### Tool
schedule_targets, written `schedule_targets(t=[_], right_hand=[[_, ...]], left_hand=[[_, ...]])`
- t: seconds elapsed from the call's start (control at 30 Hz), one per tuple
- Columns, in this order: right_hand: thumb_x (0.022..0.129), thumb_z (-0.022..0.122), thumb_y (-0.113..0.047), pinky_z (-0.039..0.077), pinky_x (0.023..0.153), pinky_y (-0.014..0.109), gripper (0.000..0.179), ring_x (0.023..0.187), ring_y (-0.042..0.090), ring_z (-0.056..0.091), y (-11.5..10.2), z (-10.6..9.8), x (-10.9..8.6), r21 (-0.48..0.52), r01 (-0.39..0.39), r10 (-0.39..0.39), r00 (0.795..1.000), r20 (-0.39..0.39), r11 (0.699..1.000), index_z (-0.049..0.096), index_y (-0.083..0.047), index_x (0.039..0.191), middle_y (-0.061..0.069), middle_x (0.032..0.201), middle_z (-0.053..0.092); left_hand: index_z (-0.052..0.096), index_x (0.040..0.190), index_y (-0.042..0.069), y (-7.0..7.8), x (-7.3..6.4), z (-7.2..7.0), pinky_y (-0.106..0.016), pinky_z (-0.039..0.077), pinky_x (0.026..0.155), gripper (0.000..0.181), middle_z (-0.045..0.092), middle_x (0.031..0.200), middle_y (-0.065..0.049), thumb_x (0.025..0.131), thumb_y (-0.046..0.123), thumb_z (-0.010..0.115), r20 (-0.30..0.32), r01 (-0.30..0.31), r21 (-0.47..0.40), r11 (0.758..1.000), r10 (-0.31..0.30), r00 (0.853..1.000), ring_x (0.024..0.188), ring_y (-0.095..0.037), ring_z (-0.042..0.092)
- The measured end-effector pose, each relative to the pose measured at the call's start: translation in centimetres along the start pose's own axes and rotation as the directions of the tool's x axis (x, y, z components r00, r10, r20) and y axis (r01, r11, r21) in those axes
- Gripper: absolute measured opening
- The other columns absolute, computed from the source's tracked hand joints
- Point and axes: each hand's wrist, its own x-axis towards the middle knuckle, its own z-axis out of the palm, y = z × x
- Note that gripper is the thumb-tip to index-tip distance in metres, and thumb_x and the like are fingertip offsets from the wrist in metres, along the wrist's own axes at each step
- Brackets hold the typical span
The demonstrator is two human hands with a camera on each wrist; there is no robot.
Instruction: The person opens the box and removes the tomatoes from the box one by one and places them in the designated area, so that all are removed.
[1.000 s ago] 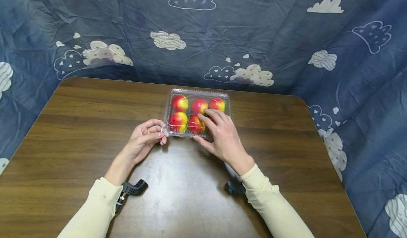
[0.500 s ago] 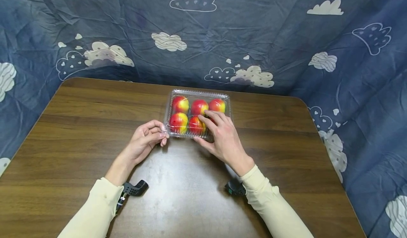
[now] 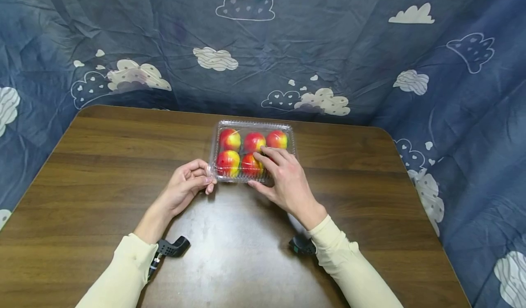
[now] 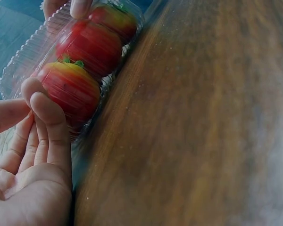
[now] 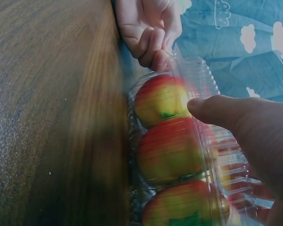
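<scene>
A clear plastic clamshell container point(image 3: 255, 124) lies on the table with its lid down. Inside it sit several round red-and-yellow fruits point(image 3: 228, 163) in two rows, with bits of green visible in the wrist views. My left hand point(image 3: 182, 187) pinches the container's near left corner between thumb and fingers. Over the right part of the lid lies my right hand point(image 3: 287, 180), its fingers spread on top. In the right wrist view its thumb point(image 5: 217, 110) touches the lid near the front edge. The right hand hides the near right fruit in the head view.
A brown wood-grain table point(image 3: 102, 161) carries the container near its back edge. Behind and to the right hangs a blue cloth point(image 3: 349, 34) with cloud prints. Dark camera mounts point(image 3: 174, 247) sit at both wrists, below light sleeves point(image 3: 119, 267).
The head view has shifted slightly, so everything sits a little lower in it. Both hands keep their places on the container.
</scene>
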Motion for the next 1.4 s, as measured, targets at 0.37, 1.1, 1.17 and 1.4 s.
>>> schedule_targets(t=[0.37, 1.1, 1.17, 1.4], right_hand=[[0.086, 0.087, -0.046, 0.052, 0.107, 0.048, 0.065, 0.127, 0.029, 0.058, -0.3, -0.8, 0.1, -0.013, 0.038, -0.037, 0.999, 0.02, 0.999, 0.069, -0.01, 0.137, 0.011, 0.139, 0.066], [0.085, 0.09, -0.036, 0.059, 0.095, 0.036, 0.047, 0.106, 0.023, 0.067, -0.1, -2.3, 1.9, 0.053, 0.145, -0.135, 0.979, -0.152, 0.988, 0.076, -0.005, 0.118, 0.007, 0.113, 0.077], [0.084, 0.091, -0.034, 0.059, 0.094, 0.037, 0.046, 0.105, 0.024, 0.067, 0.0, -2.6, 2.1, 0.064, 0.141, -0.129, 0.977, -0.168, 0.988, 0.076, -0.005, 0.117, 0.007, 0.111, 0.077], [0.084, 0.09, -0.033, 0.059, 0.096, 0.038, 0.044, 0.104, 0.024, 0.069, 0.9, -4.0, 3.5, 0.108, 0.129, -0.101, 0.968, -0.231, 0.986, 0.077, -0.004, 0.114, 0.009, 0.109, 0.078]], left_hand=[[0.058, 0.104, 0.002, 0.1, -0.2, -0.3, -0.022, 0.054, 0.065, 0.021, 0.072, 0.089, -0.007, 0.098, -0.015, 0.047, 0.064, 0.009, -0.006, 1.0, -0.008, 0.998, 0.07, -0.015, 0.064], [0.055, 0.103, 0.005, 0.1, 0.0, 0.3, -0.025, 0.058, 0.06, 0.013, 0.075, 0.084, -0.008, 0.106, -0.007, 0.05, 0.002, 0.037, 0.005, 0.999, -0.037, 0.999, 0.064, -0.016, 0.069], [0.055, 0.102, 0.005, 0.2, 0.0, 0.3, -0.025, 0.058, 0.059, 0.013, 0.075, 0.082, -0.008, 0.105, -0.008, 0.05, -0.012, 0.044, 0.006, 0.999, -0.044, 0.999, 0.062, -0.016, 0.068], [0.052, 0.1, 0.002, 0.2, 0.0, 0.3, -0.024, 0.056, 0.054, 0.008, 0.071, 0.076, -0.008, 0.104, -0.001, 0.058, -0.014, 0.054, -0.005, 0.999, -0.054, 0.998, 0.055, -0.02, 0.063]])
